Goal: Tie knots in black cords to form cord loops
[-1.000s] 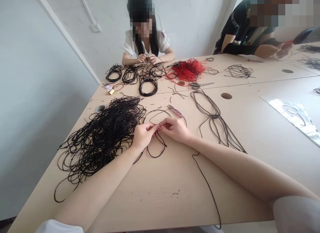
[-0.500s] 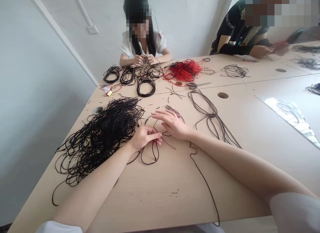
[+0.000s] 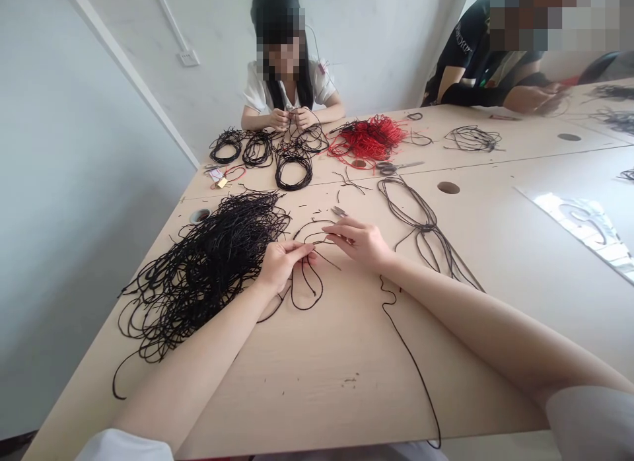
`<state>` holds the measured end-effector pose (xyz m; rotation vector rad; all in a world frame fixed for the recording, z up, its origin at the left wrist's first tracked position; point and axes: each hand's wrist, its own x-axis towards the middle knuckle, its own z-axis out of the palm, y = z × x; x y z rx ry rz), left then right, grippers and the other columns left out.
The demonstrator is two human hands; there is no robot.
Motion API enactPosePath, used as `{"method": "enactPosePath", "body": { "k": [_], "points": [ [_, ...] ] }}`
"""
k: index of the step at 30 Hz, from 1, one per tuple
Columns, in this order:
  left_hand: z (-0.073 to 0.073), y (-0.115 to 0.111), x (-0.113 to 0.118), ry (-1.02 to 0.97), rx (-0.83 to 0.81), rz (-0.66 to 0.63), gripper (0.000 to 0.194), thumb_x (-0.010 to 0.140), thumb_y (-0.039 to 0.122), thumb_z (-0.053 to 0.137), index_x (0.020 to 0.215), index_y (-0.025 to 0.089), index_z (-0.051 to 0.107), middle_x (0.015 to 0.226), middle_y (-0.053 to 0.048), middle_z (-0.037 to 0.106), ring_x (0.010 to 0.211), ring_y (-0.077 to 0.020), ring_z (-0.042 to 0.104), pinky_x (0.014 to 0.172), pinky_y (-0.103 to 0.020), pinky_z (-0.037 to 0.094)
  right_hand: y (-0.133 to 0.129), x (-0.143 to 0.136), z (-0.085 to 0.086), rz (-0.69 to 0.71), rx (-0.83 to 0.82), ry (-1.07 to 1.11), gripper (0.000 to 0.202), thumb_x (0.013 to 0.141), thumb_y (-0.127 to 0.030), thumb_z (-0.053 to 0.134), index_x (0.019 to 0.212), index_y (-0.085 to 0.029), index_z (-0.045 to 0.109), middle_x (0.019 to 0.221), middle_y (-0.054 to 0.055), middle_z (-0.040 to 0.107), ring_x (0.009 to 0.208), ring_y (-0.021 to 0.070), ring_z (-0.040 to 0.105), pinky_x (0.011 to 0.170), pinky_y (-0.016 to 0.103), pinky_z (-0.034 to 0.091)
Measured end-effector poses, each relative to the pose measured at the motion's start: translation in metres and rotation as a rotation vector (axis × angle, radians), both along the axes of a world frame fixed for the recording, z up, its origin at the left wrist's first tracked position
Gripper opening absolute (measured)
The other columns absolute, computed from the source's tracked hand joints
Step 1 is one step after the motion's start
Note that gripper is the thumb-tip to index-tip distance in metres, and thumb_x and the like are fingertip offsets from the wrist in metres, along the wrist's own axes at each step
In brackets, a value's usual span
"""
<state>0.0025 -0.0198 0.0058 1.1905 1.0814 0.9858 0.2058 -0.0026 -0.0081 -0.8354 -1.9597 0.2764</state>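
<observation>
My left hand pinches a thin black cord between thumb and fingers, and a loop of it hangs below the fingertips onto the table. To the right, my right hand has its fingers drawn together on a strand of the same cord, which arcs between the two hands. A short loose end sticks out toward the lower right from the left fingertips. Small snips lie just beyond my right hand, partly hidden by it. Left of my left hand spreads a large tangled heap of black cords.
A bundle of dark cord lies to the right. Farther back are coiled black cords, a red cord pile and scissors. Two co-workers sit across the table. A long cord runs to the front edge.
My right hand's fingers, spread flat before, have closed on the cord strand. The cord now curves in an arc between both hands. My left hand keeps its pinch.
</observation>
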Motion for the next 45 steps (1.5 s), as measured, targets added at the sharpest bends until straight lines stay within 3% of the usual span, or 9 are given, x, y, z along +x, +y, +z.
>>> {"method": "enactPosePath", "body": {
  "k": [3, 10, 18, 27, 32, 38, 42, 45],
  "points": [
    [0.0, -0.001, 0.001, -0.044, 0.023, 0.072, 0.024, 0.073, 0.033, 0.073, 0.079, 0.01, 0.074, 0.073, -0.009, 0.07, 0.065, -0.0132, 0.064, 0.063, -0.023, 0.049, -0.004, -0.004, -0.002, -0.056, 0.01, 0.075, 0.017, 0.089, -0.026, 0.056, 0.097, -0.024, 0.071, 0.089, 0.004, 0.066, 0.075, 0.0138, 0.061, 0.07, 0.029, 0.052],
    [0.001, -0.003, 0.0, -0.152, -0.004, -0.009, 0.02, 0.073, 0.032, 0.072, 0.077, 0.013, 0.074, 0.074, -0.007, 0.07, 0.069, -0.0123, 0.063, 0.068, -0.023, 0.049, -0.016, -0.013, -0.006, -0.058, 0.103, 0.008, 0.017, 0.087, -0.024, 0.058, 0.097, -0.026, 0.072, 0.071, 0.0, 0.061, 0.059, 0.0085, 0.055, 0.053, 0.022, 0.043],
    [-0.002, -0.005, 0.003, -0.121, -0.023, -0.083, 0.017, 0.068, 0.028, 0.077, 0.076, 0.013, 0.075, 0.077, -0.006, 0.071, 0.075, -0.0132, 0.063, 0.075, -0.025, 0.05, -0.021, -0.018, 0.0, -0.064, -0.001, 0.026, 0.008, 0.084, -0.021, 0.057, 0.082, -0.02, 0.065, 0.074, 0.001, 0.058, 0.062, 0.0096, 0.053, 0.052, 0.022, 0.04],
    [-0.001, -0.005, 0.006, -0.157, -0.047, -0.013, 0.019, 0.07, 0.032, 0.075, 0.073, 0.013, 0.074, 0.069, -0.004, 0.067, 0.066, -0.0104, 0.059, 0.067, -0.023, 0.047, -0.017, -0.014, -0.009, -0.084, 0.125, -0.13, 0.013, 0.089, -0.023, 0.053, 0.094, -0.024, 0.065, 0.084, 0.002, 0.063, 0.067, 0.0105, 0.057, 0.055, 0.023, 0.041],
    [0.002, -0.007, 0.01, -0.152, -0.001, 0.014, 0.019, 0.07, 0.032, 0.074, 0.066, 0.014, 0.07, 0.064, -0.002, 0.062, 0.061, -0.0092, 0.053, 0.062, -0.023, 0.042, -0.016, -0.017, -0.005, -0.042, 0.089, -0.073, 0.011, 0.09, -0.025, 0.053, 0.093, -0.023, 0.063, 0.087, 0.005, 0.064, 0.077, 0.0154, 0.06, 0.068, 0.029, 0.047],
    [0.004, -0.008, 0.009, -0.103, 0.058, 0.008, 0.026, 0.071, 0.036, 0.072, 0.058, 0.014, 0.065, 0.058, 0.0, 0.054, 0.058, -0.0091, 0.046, 0.057, -0.024, 0.036, -0.017, -0.017, -0.003, -0.063, 0.118, -0.143, 0.011, 0.09, -0.029, 0.054, 0.094, -0.024, 0.063, 0.09, 0.004, 0.067, 0.083, 0.0177, 0.061, 0.076, 0.034, 0.044],
    [0.001, -0.007, 0.008, -0.074, 0.083, 0.019, 0.024, 0.071, 0.037, 0.072, 0.062, 0.015, 0.067, 0.059, 0.0, 0.055, 0.059, -0.01, 0.047, 0.059, -0.024, 0.038, -0.021, -0.02, 0.001, -0.026, 0.013, -0.064, 0.01, 0.089, -0.028, 0.054, 0.091, -0.022, 0.062, 0.087, 0.004, 0.067, 0.076, 0.0163, 0.06, 0.073, 0.033, 0.045],
    [-0.001, -0.007, 0.008, -0.046, 0.12, 0.052, 0.024, 0.071, 0.038, 0.072, 0.063, 0.016, 0.068, 0.062, -0.001, 0.059, 0.063, -0.0116, 0.051, 0.065, -0.025, 0.041, -0.026, -0.025, 0.005, 0.023, -0.195, 0.105, 0.013, 0.09, -0.029, 0.052, 0.088, -0.02, 0.062, 0.086, 0.004, 0.066, 0.072, 0.0145, 0.06, 0.067, 0.03, 0.048]
  ]
}}
